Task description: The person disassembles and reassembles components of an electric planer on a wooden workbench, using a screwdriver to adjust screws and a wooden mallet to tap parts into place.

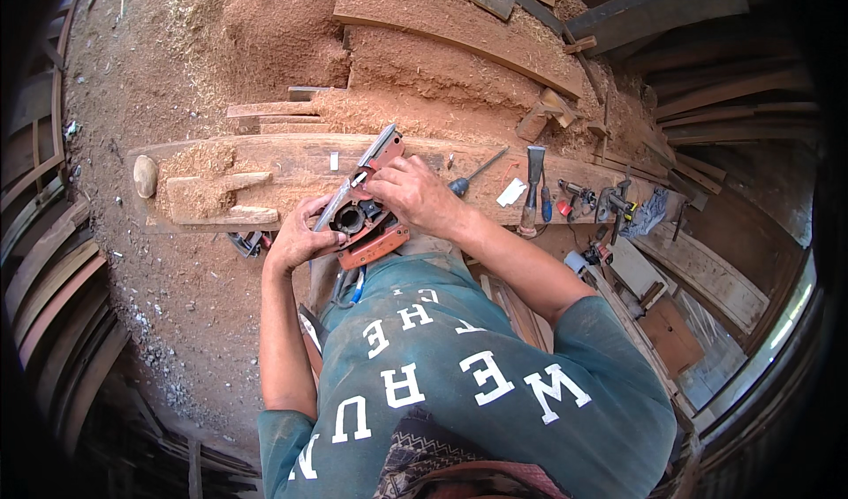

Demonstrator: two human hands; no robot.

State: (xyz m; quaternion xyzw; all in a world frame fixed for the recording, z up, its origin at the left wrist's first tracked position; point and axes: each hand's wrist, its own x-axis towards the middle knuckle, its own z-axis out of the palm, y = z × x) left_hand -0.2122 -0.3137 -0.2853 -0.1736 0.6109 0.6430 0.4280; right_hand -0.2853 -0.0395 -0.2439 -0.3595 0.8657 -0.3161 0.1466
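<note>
An orange-red electric planer (375, 250) is tipped on its side at the bench's near edge, its long metal sole slanting up and away. My left hand (299, 236) grips it by the sole side, thumb near a round dark opening in the body. The bent fingers of my right hand (413, 194) press against the planer's middle, beside the sole; whatever they pinch there is hidden. Just right of that hand lies a screwdriver (458, 186) with a dark blue handle. Farther right are a wide chisel (533, 185) and a smaller blue-handled tool (546, 206).
The long wooden bench (300, 154) carries wood offcuts (254, 215), sawdust, a white paper piece (511, 192) and a power drill (579, 194). Behind it, shavings heap around a thick plank (459, 35). Stacked boards (62, 296) line the left side.
</note>
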